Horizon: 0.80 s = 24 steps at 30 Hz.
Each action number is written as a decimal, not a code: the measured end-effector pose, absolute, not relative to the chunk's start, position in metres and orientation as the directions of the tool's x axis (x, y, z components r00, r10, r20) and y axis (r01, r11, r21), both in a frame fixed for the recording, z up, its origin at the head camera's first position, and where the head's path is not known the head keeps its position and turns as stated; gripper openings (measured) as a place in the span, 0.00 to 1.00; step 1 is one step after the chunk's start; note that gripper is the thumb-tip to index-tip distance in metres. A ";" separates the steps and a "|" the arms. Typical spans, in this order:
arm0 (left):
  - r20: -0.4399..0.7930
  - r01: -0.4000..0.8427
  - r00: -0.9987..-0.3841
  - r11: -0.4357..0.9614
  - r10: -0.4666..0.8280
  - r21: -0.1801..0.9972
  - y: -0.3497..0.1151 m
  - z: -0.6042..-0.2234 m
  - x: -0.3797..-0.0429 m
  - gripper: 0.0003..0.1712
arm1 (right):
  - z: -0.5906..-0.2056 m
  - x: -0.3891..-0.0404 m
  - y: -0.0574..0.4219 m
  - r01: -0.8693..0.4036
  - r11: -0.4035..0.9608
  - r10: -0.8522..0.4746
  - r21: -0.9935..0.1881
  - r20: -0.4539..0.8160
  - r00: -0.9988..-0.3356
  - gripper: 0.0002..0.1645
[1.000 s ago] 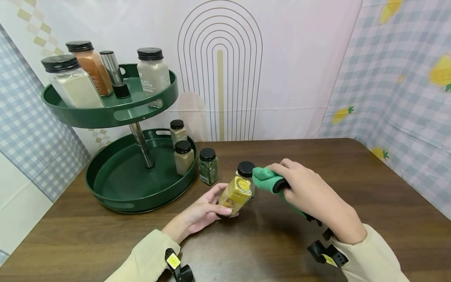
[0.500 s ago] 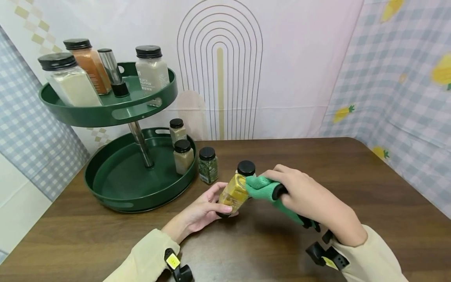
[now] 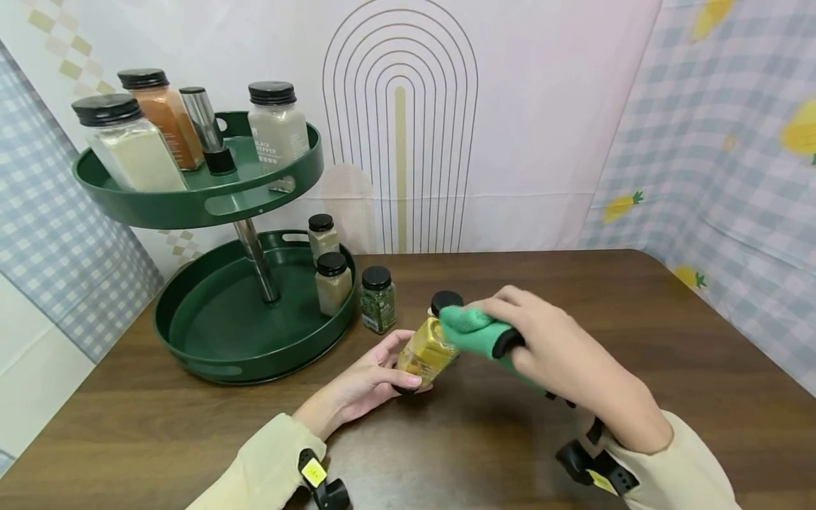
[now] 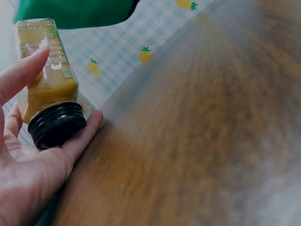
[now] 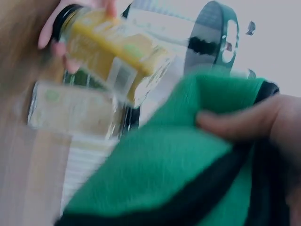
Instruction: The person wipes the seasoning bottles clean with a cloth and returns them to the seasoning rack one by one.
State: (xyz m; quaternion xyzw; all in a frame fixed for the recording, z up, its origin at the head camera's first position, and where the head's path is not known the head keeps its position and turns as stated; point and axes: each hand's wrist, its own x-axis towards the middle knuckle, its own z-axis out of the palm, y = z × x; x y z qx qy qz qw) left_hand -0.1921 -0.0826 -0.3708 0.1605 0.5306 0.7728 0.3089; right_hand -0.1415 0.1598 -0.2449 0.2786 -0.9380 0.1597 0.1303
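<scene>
In the head view my left hand (image 3: 366, 382) grips a spice jar (image 3: 423, 353) of yellow powder, tilted with its black lid (image 4: 56, 125) down in the palm and its base up. My right hand (image 3: 548, 336) pinches a folded green cloth (image 3: 472, 329) with black edging, thumb pressed on it in the right wrist view. The cloth overlaps the jar's raised base end in the head view. Just behind stands another black-lidded jar (image 5: 73, 109) with pale contents, partly hidden by the cloth and the yellow jar.
To the left stands a two-tier green rack (image 3: 255, 372). Its upper tray (image 3: 153, 211) bears large spice jars and a steel grinder (image 3: 207, 131); two small jars (image 3: 333, 283) sit in the lower one. A jar of green herbs (image 3: 377, 301) stands on the wooden table (image 3: 612, 297) beside it.
The green cloth has moved left from beside the yellow jar and now covers its base end. My left hand keeps its grip on the jar with little movement.
</scene>
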 end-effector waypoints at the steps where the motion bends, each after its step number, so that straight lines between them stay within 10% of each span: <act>1: -0.081 -0.304 -0.758 -0.241 0.647 0.922 -0.082 -0.370 -0.192 0.32 | -0.245 -0.140 0.158 -0.597 0.767 -0.507 -0.236 0.346 -0.789 0.32; 19: -0.040 -0.243 -0.720 -0.197 0.693 0.950 -0.085 -0.374 -0.192 0.34 | -0.238 -0.132 0.164 -0.436 0.897 -0.406 -0.067 0.263 -0.875 0.33; 24: 0.014 -0.140 -0.641 -0.135 0.767 0.981 -0.082 -0.373 -0.190 0.34 | -0.235 -0.130 0.166 -0.567 0.812 -0.517 -0.141 0.279 -0.809 0.34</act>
